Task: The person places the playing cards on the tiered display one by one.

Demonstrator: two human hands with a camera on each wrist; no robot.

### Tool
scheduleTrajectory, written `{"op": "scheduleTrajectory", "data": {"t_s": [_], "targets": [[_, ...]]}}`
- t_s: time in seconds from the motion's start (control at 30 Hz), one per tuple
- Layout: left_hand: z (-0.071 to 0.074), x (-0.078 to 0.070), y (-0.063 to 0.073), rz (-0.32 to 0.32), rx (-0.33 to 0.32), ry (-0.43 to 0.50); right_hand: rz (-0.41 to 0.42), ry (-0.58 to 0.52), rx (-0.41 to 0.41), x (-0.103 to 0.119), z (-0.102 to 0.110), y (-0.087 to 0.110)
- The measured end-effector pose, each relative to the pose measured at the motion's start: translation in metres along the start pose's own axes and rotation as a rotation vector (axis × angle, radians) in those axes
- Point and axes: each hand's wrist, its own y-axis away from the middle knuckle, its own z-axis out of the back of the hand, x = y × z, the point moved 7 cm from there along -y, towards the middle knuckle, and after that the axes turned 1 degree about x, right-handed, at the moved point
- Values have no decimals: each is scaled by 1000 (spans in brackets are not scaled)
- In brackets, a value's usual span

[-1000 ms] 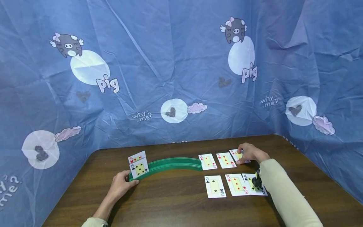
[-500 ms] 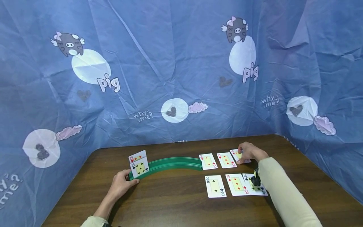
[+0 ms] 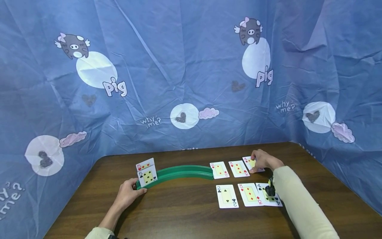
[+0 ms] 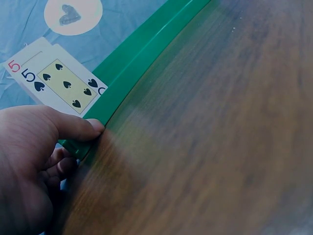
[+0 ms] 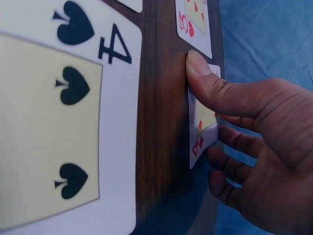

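Note:
My left hand (image 3: 126, 194) grips the left end of a curved green card holder (image 3: 185, 172), thumb along its near side and fingers behind. A five of spades (image 4: 67, 85) stands leaning in the slot by that hand. Behind it shows the upper part of a five of hearts (image 3: 145, 164). At the back right, my right hand (image 3: 262, 160) pinches a four of diamonds (image 5: 206, 122) by its long edges, the thumb on the near one and fingers at the far one. That card looks slightly bowed, and the thumb covers part of its face.
Face up beside the right hand lie a three of hearts (image 3: 238, 168) and a two of diamonds (image 3: 220, 170), the latter at the holder's right end. Nearer are a two of clubs (image 3: 227, 196), a three of diamonds (image 3: 248, 195) and an overlapping four of spades (image 5: 73, 132). Blue cloth (image 3: 191, 66) hangs behind the table.

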Motion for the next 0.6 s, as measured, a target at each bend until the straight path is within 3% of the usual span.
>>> {"op": "scheduleTrajectory", "data": {"t_s": [0.4,0.6], "targets": [[0,1,0,7,-2,0,-8,0,49,-1,-3,-3],[1,1,0,3,-5,3,15,-7,35,1,-3,-1]]}}
